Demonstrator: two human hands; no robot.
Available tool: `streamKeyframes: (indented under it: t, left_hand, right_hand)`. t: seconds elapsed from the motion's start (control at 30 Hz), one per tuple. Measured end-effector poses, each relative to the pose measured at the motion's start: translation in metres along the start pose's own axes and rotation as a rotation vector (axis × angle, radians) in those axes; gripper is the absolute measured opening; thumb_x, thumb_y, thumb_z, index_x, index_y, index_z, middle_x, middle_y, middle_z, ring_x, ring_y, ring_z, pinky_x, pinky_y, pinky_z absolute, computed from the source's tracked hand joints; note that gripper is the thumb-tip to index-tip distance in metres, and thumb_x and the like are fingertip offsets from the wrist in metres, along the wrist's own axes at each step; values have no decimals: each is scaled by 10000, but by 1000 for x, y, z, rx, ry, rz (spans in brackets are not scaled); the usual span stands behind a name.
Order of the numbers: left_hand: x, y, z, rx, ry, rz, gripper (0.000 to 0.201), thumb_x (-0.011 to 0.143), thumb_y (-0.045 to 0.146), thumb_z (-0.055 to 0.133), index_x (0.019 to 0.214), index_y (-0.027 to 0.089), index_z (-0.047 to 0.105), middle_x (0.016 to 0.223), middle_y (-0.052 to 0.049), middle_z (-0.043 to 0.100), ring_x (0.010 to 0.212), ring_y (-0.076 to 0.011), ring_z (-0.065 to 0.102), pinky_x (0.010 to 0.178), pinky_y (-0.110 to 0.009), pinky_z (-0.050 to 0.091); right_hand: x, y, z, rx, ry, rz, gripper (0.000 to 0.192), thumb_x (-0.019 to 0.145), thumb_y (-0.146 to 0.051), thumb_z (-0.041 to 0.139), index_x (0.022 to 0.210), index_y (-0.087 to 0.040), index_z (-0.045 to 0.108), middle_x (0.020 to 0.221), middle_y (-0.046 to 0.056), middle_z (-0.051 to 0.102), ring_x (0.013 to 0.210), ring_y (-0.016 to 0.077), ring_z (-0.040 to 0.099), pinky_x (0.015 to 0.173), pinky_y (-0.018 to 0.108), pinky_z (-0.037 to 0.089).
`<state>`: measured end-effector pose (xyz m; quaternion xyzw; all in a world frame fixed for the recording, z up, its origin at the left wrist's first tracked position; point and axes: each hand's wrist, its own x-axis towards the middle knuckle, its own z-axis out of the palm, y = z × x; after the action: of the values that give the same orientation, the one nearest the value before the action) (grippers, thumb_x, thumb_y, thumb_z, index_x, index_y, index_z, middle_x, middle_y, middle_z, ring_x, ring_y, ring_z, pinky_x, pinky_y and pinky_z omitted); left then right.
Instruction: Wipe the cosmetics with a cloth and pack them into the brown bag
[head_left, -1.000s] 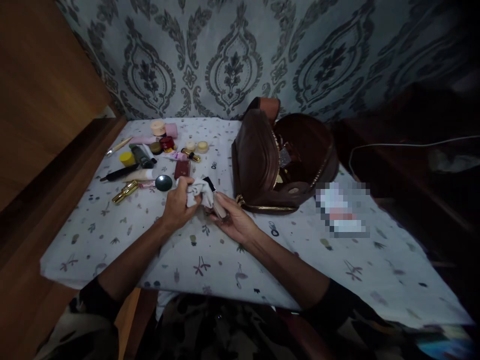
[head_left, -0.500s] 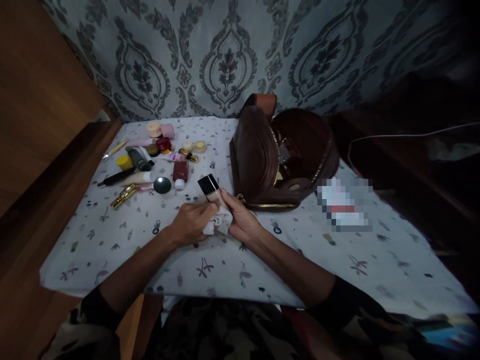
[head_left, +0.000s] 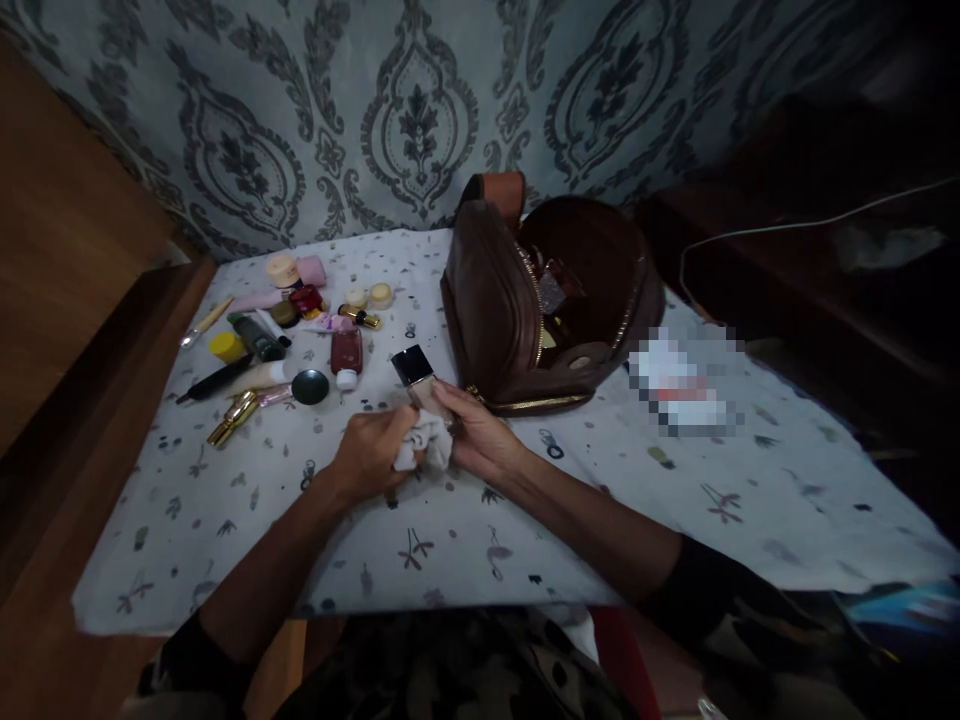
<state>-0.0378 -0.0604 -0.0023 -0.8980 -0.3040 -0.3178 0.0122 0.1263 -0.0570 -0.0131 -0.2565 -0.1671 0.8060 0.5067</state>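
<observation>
My right hand (head_left: 480,432) grips a foundation bottle (head_left: 424,385) with a square black cap, tilted up and to the left. A crumpled white cloth (head_left: 427,440) is bunched in my closed left hand (head_left: 375,450), against the lower part of the bottle. The bottle's base is hidden by the cloth and fingers. Just beyond my right hand stands an open brown handbag (head_left: 491,310), its gold zip undone and small items showing inside. Left of the bottle lies a dark red bottle with a white cap (head_left: 346,355).
Several cosmetics lie at the left: a round dark green item (head_left: 310,387), a gold tube (head_left: 232,418), a yellow-lidded jar (head_left: 226,347) and a green tube (head_left: 256,337). A blurred-out white item (head_left: 682,385) lies right of the bag. A patterned cloth (head_left: 420,550) covers the table.
The view has shifted slightly. The cloth in my left hand has slid a little down and away from the bottle's cap, showing more of its body. My right hand keeps its hold.
</observation>
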Motion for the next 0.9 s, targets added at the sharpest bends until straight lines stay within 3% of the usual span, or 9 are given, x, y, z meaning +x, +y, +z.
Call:
streamKeyframes:
  t: [0.1, 0.27, 0.37, 0.47, 0.63, 0.7, 0.77, 0.9]
  left_hand:
    - [0, 3, 0, -48, -18, 17, 89, 839, 223, 490, 927, 220, 474, 628, 25, 591, 499, -151, 566, 501, -260, 405]
    - [1, -6, -6, -25, 159, -324, 160, 819, 231, 545, 966, 228, 482, 693, 41, 596, 536, -131, 563, 537, -245, 433]
    - [1, -12, -7, -16, 163, -403, 164, 797, 218, 528, 955, 224, 486, 705, 36, 598, 565, -144, 572, 554, -257, 437]
    - [0, -10, -5, 37, 70, -296, 167, 785, 218, 508, 951, 219, 490, 670, 31, 594, 546, -161, 576, 540, -269, 421]
    - [-2, 4, 1, 53, -50, 6, 105, 813, 231, 495, 914, 217, 474, 657, 10, 621, 539, -170, 599, 506, -265, 396]
    - [-2, 7, 2, 32, -62, 28, 101, 818, 221, 491, 916, 216, 474, 665, 7, 628, 543, -166, 602, 513, -261, 404]
    - [-1, 6, 1, 23, -35, -51, 107, 818, 209, 493, 925, 214, 484, 651, 17, 612, 528, -159, 589, 520, -258, 407]
    - [2, -2, -4, -18, 12, -345, 72, 818, 222, 483, 890, 219, 477, 637, 41, 551, 531, -146, 556, 544, -253, 405]
  right_hand:
    - [1, -1, -3, -10, 10, 1, 187, 724, -282, 819, 825, -183, 696, 749, -12, 717, 691, 139, 642, 658, 241, 504]
    - [1, 2, -3, -2, -3, 46, 157, 720, -260, 818, 796, -188, 700, 725, -28, 709, 631, 114, 612, 604, 209, 485]
    - [0, 4, -3, 16, 35, 50, 161, 720, -210, 811, 844, -211, 708, 767, -40, 720, 662, 108, 625, 605, 195, 489]
    - [-2, 5, -1, 45, 17, 39, 144, 734, -219, 801, 841, -214, 705, 740, -49, 705, 648, 102, 616, 607, 195, 498]
    - [-5, 1, 4, 30, -3, 56, 218, 769, -378, 781, 867, -192, 721, 723, -21, 699, 665, 120, 618, 640, 215, 506]
    - [-5, 1, 4, -3, -1, 52, 260, 741, -404, 802, 853, -183, 725, 701, -18, 693, 652, 117, 609, 636, 213, 498]
    - [-6, 2, 5, -29, -15, 29, 294, 688, -412, 838, 829, -181, 724, 691, -23, 690, 636, 109, 599, 623, 204, 487]
    - [-8, 3, 7, -96, -87, -21, 357, 588, -380, 898, 813, -176, 711, 716, -35, 688, 632, 86, 585, 621, 181, 466]
